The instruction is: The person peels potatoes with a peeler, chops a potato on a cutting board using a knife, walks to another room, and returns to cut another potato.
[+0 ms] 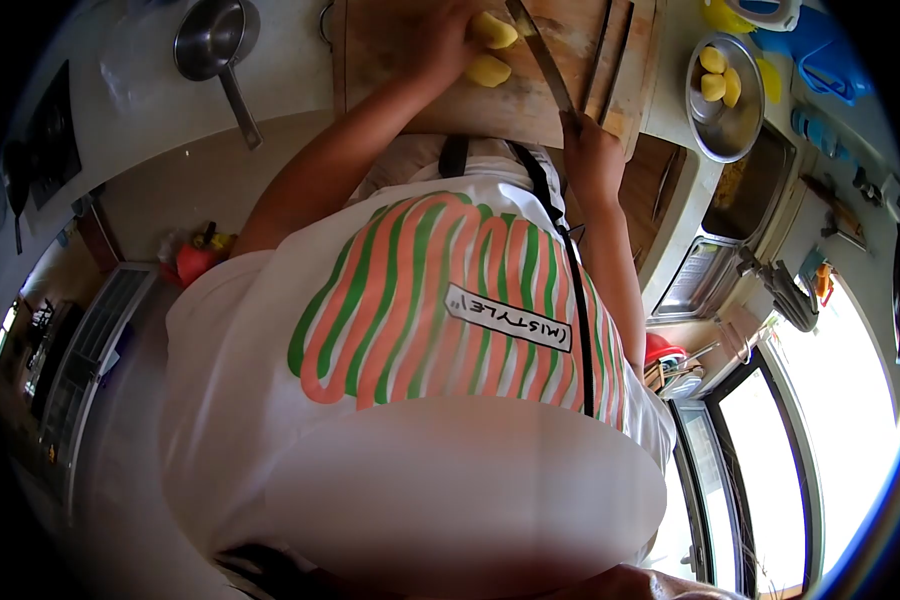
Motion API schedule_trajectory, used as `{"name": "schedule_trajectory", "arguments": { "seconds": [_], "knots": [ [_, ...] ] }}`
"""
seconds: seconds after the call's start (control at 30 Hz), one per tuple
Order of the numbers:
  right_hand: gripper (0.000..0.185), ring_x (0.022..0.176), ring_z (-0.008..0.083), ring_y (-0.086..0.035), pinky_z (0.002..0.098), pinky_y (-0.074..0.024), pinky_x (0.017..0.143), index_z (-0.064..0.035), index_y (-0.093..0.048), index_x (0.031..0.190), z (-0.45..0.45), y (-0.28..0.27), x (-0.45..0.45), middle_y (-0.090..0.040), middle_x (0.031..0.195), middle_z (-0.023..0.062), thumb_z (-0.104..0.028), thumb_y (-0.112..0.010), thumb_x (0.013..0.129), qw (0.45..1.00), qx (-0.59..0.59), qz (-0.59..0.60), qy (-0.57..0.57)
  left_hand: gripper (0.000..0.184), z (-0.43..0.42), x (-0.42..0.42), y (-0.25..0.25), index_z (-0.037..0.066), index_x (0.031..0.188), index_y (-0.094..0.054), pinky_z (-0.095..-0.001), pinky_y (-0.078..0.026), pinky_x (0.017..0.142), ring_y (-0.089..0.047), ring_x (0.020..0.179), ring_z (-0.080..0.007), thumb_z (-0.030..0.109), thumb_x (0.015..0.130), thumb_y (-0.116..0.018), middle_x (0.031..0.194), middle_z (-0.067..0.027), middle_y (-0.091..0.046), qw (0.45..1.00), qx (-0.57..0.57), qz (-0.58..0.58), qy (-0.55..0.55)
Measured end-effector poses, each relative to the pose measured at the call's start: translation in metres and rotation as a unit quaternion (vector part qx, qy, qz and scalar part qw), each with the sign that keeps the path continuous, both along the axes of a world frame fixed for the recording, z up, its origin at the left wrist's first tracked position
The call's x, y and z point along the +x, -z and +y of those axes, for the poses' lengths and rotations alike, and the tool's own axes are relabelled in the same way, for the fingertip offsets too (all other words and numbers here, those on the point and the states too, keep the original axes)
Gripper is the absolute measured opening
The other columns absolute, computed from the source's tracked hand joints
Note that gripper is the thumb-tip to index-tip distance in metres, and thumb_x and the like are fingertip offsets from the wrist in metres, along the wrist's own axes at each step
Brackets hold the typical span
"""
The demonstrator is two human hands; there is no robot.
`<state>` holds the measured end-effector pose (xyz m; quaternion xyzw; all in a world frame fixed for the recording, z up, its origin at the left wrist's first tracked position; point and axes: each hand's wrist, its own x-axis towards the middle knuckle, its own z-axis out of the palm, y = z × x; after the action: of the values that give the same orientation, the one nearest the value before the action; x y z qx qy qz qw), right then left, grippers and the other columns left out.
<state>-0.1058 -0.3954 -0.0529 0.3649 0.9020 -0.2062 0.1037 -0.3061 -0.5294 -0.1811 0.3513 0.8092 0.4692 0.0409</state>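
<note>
- While a saucepan point(212, 42) sits between 10 and 11 o'clock on the bench point(295, 85), the left hand point(445, 45) is near 12, its fingers touching the upper potato piece point(497, 30); I cannot tell how firmly.
- Beside it at 12, the lower potato piece point(489, 71) lies on the cutting board point(518, 115); both are likely light, firm, slippery, best held by the sides.
- Toward 1, the right hand's point(592, 155) fingers close around the knife point(545, 60).
- Toward 2, a metal bowl point(718, 125) holds more pieces point(713, 88).
</note>
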Motion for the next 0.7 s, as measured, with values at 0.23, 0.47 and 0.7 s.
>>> {"name": "schedule_trajectory", "arguments": {
  "seconds": [0.23,0.47,0.7],
  "knots": [
    [0.024,0.076,0.041,-0.067,0.0492,-0.054,0.068,-0.0088,-0.07,0.087,-0.007,0.035,-0.01,-0.068,0.081,0.0212,-0.026,-0.053,0.092,0.998,0.005,-0.046,-0.045,0.039,0.002,-0.004,0.004,0.003,0.109,-0.063,-0.0372,-0.053,0.076,-0.063,0.09,-0.0309,0.011,0.074,-0.078,0.103,-0.0133,-0.061,0.999,-0.003,0.046,0.025],
    [0.031,0.076,0.0425,-0.065,0.0502,-0.0527,0.067,-0.0045,-0.068,0.088,0.006,0.037,-0.018,-0.067,0.078,0.0227,-0.031,-0.054,0.095,0.999,-0.02,-0.007,-0.03,0.039,-0.006,-0.013,0.024,0.002,0.108,-0.061,-0.0408,-0.052,0.08,-0.061,0.097,-0.0347,0.01,0.074,-0.078,0.105,-0.0149,-0.059,0.987,-0.076,0.1,0.099],
    [0.038,0.071,0.0429,-0.061,0.0477,-0.0472,0.061,-0.0016,-0.067,0.09,0.008,0.014,0.004,-0.063,0.072,0.023,-0.038,-0.057,0.095,0.999,-0.038,-0.001,0.035,0.038,-0.005,-0.007,0.003,0.003,0.107,-0.06,-0.0399,-0.052,0.081,-0.061,0.097,-0.0343,0.009,0.074,-0.078,0.105,-0.0142,-0.059,0.994,-0.08,-0.002,0.071]
  ]
}}
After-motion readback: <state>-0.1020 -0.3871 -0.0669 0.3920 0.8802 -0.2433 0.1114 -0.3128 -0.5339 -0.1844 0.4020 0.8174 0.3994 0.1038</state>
